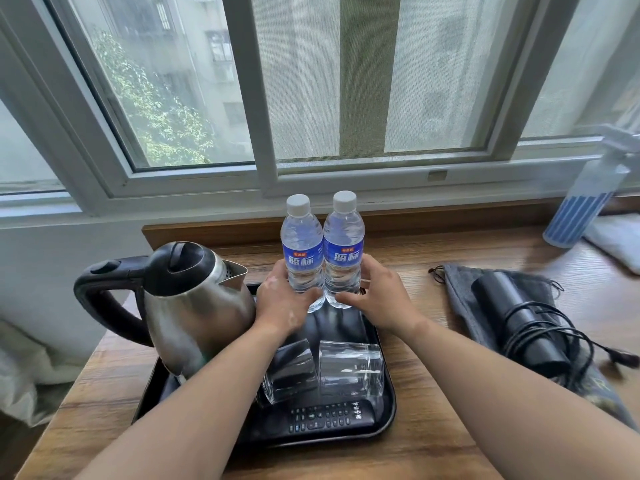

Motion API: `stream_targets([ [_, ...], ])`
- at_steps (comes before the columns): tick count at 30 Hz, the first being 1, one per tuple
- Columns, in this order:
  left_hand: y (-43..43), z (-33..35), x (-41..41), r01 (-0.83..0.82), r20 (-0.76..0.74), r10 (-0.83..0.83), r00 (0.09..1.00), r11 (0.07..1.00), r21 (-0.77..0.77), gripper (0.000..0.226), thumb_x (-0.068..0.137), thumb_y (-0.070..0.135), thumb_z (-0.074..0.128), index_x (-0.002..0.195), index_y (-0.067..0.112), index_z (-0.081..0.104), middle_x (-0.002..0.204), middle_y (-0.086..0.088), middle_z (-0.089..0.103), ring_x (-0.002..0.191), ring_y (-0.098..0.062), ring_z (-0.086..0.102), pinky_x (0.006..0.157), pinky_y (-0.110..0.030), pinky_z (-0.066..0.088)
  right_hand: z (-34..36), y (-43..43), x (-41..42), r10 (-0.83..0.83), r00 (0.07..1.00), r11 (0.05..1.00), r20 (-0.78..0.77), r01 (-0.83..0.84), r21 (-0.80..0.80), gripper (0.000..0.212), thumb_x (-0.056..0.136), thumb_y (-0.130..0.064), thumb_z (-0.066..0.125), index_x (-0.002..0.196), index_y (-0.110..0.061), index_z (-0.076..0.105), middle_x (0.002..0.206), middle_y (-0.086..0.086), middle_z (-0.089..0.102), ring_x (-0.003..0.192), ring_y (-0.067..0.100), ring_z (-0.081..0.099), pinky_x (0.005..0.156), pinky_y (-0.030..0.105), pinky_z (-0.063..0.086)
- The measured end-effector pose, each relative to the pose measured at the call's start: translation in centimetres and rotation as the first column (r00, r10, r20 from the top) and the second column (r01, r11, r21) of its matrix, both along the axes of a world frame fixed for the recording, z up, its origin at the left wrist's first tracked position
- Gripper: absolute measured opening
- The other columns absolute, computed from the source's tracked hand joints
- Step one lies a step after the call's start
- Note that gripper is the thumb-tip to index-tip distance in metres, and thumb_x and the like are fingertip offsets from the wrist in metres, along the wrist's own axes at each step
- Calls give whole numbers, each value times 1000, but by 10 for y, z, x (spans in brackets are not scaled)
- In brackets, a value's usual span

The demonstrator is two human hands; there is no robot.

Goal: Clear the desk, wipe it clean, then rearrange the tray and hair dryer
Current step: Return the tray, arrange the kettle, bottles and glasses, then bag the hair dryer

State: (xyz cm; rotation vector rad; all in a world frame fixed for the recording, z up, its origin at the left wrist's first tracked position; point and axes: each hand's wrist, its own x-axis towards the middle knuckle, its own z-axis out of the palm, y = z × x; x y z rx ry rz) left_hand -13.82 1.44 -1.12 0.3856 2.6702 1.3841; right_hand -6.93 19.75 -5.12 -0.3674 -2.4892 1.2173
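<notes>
— Two things matter here, the tray and the hair dryer. Where are they?

— The black tray (388, 405) lies on the wooden desk (433, 393), left of centre. The black hair dryer (512, 306) lies well to its right on a grey pouch (460, 289), its cord (540, 336) looped around it.

— And the hands?

— Both are at the tray's far end. The left hand (282, 303) is curled around the left water bottle (302, 247), thumb across its front near the base. The right hand (381, 299) grasps the right water bottle (344, 244) the same way. The bottles stand upright and touch each other. I cannot tell whether their bases rest on the tray or hang just above it.

— What else is on the tray?

— A steel kettle (197, 306) on its left side, black handle jutting out past the edge. Two clear glasses sit side by side, the left glass (291, 368) tilted and the right glass (349, 367) beside it. A black remote (329, 415) lies across the near end.

— Further out?

— A spray bottle (585, 199) stands at the desk's far right corner, with a white cloth (620, 237) just beside it. The window (311, 81) runs behind the desk.
</notes>
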Motion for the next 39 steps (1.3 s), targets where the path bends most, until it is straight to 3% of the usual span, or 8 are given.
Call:
stream_targets([
  [15, 0, -1, 3, -7, -13, 7, 1000, 1000, 4, 61, 76, 24, 89, 129, 22, 59, 121, 0, 71, 114, -23, 65, 99, -33, 47, -4, 2, 1, 26, 1000, 999, -9, -27, -33, 67, 70, -31, 92, 126, -39, 57, 116, -20, 72, 106, -6, 65, 102, 32, 53],
  [20, 0, 0, 3, 7, 4, -7, 1000, 1000, 19, 61, 78, 22, 88, 131, 22, 57, 108, 8, 64, 108, -18, 63, 92, -27, 42, -2, 2, 3, 33, 999, 999, 4, -33, -18, 65, 71, -32, 91, 125, -41, 56, 112, -23, 72, 103, -7, 66, 99, 33, 54],
  [25, -1, -3, 1, 10, -7, -10, 1000, 1000, -1, 62, 77, 25, 88, 131, 23, 56, 120, -1, 70, 112, -25, 66, 100, -37, 49, 1, 0, 4, 40, 999, 999, -6, -40, -8, 65, 72, -30, 91, 126, -41, 55, 109, -24, 72, 101, -5, 67, 97, 36, 54],
  [30, -4, 1, 3, 48, 54, -46, 997, 998, -29, 72, 78, 30, 87, 138, 22, 47, 125, -1, 69, 118, -24, 63, 100, -34, 48, 11, -2, 12, 35, 999, 998, 3, -35, -51, 88, 70, -30, 92, 143, -42, 44, 120, -27, 62, 116, 0, 61, 107, 33, 49],
  [32, -10, 6, 9, 91, 54, -88, 995, 993, -73, 76, 78, 30, 86, 141, 21, 44, 130, -2, 65, 122, -23, 61, 98, -29, 44, 17, -3, 21, 23, 999, 994, 25, -20, -111, 96, 72, -33, 91, 151, -34, 36, 138, -12, 58, 126, 6, 56, 111, 33, 45],
  [34, -24, 13, 23, 173, 6, -173, 985, 976, -134, 84, 79, 31, 84, 149, 23, 37, 139, -3, 57, 128, -21, 54, 100, -26, 39, 22, -2, 37, 9, 999, 994, 48, -4, -106, 91, 76, -43, 85, 152, -29, 37, 143, -5, 57, 127, 7, 55, 110, 35, 47],
  [37, -55, 23, 50, 315, -52, -332, 942, 925, -212, 101, 82, 36, 82, 160, 24, 19, 152, -1, 45, 141, -16, 41, 113, -20, 29, 26, -1, 70, 72, 995, 996, 68, -67, -62, 77, 79, -62, 73, 146, -35, 45, 137, -16, 58, 124, -3, 54, 105, 37, 51],
  [39, -78, 22, 63, 382, -69, -416, 907, 878, -288, 106, 80, 43, 83, 161, 24, 17, 154, 4, 43, 144, -9, 37, 112, -9, 20, 23, -2, 93, 138, 984, 990, 111, -133, -53, 73, 77, -72, 67, 142, -44, 47, 138, -23, 56, 126, -6, 52, 107, 38, 49],
])
